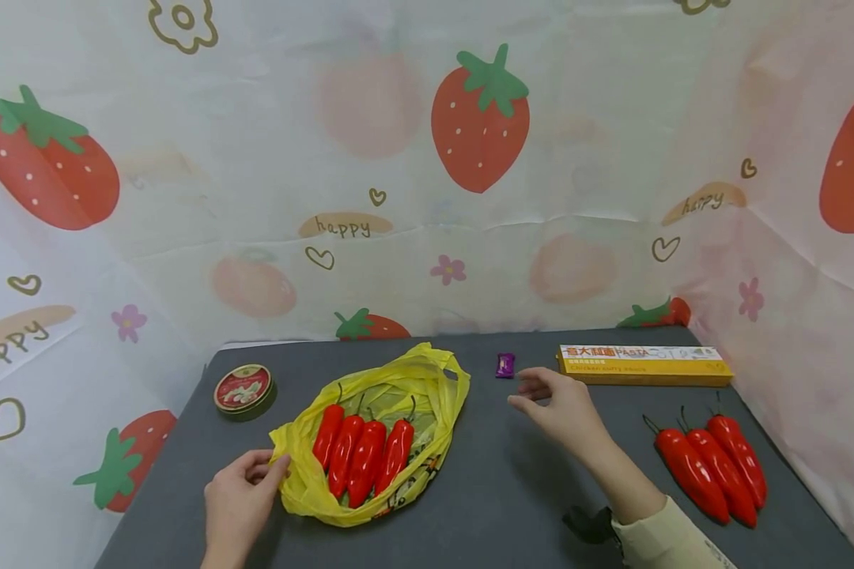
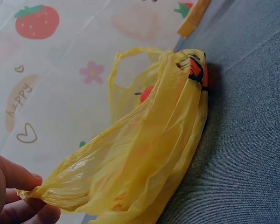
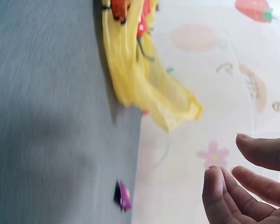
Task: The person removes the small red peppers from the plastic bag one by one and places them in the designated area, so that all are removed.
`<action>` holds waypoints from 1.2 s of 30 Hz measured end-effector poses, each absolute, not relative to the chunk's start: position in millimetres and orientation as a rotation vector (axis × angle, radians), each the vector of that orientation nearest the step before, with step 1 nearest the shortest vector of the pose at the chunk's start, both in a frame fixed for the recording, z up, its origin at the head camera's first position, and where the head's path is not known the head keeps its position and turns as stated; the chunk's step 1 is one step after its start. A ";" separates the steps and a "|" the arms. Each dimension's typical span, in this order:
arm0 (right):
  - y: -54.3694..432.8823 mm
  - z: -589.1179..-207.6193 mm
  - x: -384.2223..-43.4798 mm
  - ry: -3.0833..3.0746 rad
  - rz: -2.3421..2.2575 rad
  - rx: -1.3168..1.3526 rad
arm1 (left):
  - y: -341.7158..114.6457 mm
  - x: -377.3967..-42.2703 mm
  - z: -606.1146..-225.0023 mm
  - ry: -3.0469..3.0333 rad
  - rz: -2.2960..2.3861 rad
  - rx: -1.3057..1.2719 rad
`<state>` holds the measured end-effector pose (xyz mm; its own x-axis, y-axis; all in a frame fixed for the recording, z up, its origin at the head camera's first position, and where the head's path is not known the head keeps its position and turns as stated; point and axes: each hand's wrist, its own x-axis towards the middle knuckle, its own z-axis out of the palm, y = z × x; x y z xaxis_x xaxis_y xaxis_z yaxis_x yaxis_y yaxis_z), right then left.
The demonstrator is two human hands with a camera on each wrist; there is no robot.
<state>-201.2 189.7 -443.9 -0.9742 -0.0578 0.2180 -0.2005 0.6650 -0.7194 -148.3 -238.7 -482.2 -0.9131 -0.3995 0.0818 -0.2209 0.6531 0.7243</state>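
A yellow plastic bag (image 1: pixel 306 486) lies with its mouth spread, and several red chili peppers (image 1: pixel 366 458) rest inside it. My left hand (image 1: pixel 245 494) pinches the bag's left edge between thumb and fingers, pulling the film taut in the left wrist view. Over the table to the right of the bag, my right hand (image 1: pixel 558 403) hovers with fingers loosely bent and nothing between them. Just beyond its fingertips lies a small purple wrapped candy (image 1: pixel 505 365). Three more red chili peppers (image 1: pixel 715 466) lie side by side at the right.
Behind the right hand, a yellow and white pasta box (image 1: pixel 644 366) lies along the table's back edge. A round tin with a red lid (image 1: pixel 243 389) stands at the back left. Strawberry-printed cloth (image 1: pixel 413 182) hangs behind the dark table (image 1: pixel 484 506) and along its sides.
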 end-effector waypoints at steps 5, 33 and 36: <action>159.0 -447.6 -205.1 -2.699 1.310 0.235 | -239.0 -147.2 -482.9 -2.628 -1.112 0.510; 64.5 -512.5 -215.1 -2.576 2.105 0.398 | -240.4 -145.9 -482.3 -2.622 -1.057 0.492; 58.0 -516.5 -213.3 -2.665 2.058 0.314 | -239.0 -146.6 -482.6 -2.623 -1.058 0.490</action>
<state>-213.3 58.0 -516.5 -0.9544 -0.2889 -0.0757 0.0002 0.2531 -0.9674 -146.6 -239.0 -482.6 -0.9062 -0.4050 0.1213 -0.2075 0.6761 0.7070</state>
